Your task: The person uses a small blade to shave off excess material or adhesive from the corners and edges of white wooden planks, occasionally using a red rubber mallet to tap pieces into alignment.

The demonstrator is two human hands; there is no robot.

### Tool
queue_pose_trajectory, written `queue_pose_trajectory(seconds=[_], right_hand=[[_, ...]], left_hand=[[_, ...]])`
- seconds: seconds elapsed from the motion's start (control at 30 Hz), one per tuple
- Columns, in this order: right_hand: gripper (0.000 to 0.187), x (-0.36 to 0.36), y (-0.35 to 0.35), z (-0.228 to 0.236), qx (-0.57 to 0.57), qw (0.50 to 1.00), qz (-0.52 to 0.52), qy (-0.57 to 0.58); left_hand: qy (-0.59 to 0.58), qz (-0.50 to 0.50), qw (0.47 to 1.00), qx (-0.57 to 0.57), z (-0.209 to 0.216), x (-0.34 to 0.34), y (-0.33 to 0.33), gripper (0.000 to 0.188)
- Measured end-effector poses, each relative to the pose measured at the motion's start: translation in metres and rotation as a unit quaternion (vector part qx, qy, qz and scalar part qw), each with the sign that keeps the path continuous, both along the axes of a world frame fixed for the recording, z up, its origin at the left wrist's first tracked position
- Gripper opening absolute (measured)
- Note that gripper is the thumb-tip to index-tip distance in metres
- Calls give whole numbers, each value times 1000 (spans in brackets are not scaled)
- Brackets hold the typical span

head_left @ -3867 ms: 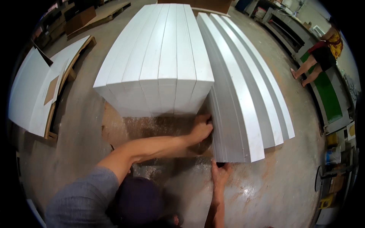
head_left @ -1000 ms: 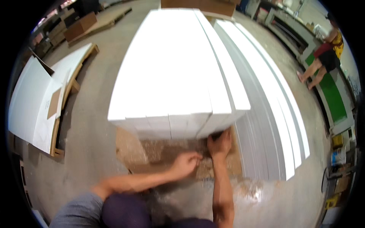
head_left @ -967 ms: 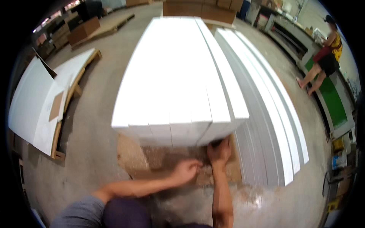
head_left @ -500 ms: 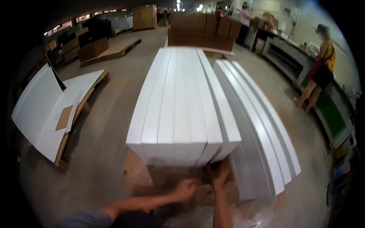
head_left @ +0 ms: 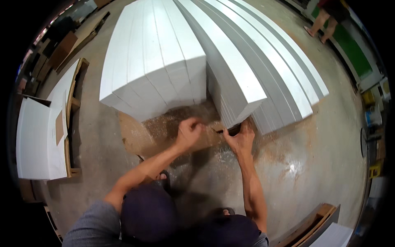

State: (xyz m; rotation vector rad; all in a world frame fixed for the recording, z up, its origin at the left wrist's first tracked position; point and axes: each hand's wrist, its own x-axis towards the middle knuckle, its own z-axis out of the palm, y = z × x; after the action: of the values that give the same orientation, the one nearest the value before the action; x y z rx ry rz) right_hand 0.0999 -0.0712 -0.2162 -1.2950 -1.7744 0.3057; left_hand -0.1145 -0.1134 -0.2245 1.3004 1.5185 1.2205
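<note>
My right hand [head_left: 242, 139] is closed round the lower near corner of a long white panel stack [head_left: 234, 53], thumb on its left side and fingers on its right. This stack is angled away from a block of white panels [head_left: 144, 53] standing to its left, with a dark gap between them at the near end. My left hand [head_left: 190, 131] hovers over the brown cardboard sheet [head_left: 164, 138] in front of the block. Its fingers are curled and a little blurred, with nothing visible in them.
More long white-topped panels [head_left: 284, 78] stand close on the right. A pallet with white sheets [head_left: 57, 136] lies at left. At lower right is a wooden-edged piece [head_left: 317, 220]. A person's legs [head_left: 323, 24] show at far right, by a green-fronted bench [head_left: 349, 49].
My view has tipped down and closer. The panel stack at my right hand now stands wider apart from the block. My left hand is raised and lies farther from my right hand.
</note>
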Motion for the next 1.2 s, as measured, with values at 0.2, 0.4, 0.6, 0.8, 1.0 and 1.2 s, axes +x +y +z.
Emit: queue_pose_trajectory(seconds=[0.2, 0.4, 0.6, 0.8, 1.0, 1.2], right_hand=[[42, 24, -42, -1, -37, 999, 8, -7], [44, 36, -68, -4, -76, 997, -6, -16], [47, 38, -85, -6, -86, 996, -17, 20], [47, 57, -111, -30, -125, 986, -20, 108], [33, 40, -183, -79, -264, 948, -46, 172], [23, 42, -253, -95, -251, 951, -7, 180]], left_hand=[[7, 31, 998, -53, 17, 11, -1, 21], [-14, 9, 1000, 10, 11, 16, -4, 24], [31, -10, 999, 2, 14, 23, -33, 29], [61, -162, 982, -77, 7, 41, -66, 29], [100, -204, 960, -161, -7, 54, -70, 30], [79, -153, 971, -165, 13, 42, -72, 28]])
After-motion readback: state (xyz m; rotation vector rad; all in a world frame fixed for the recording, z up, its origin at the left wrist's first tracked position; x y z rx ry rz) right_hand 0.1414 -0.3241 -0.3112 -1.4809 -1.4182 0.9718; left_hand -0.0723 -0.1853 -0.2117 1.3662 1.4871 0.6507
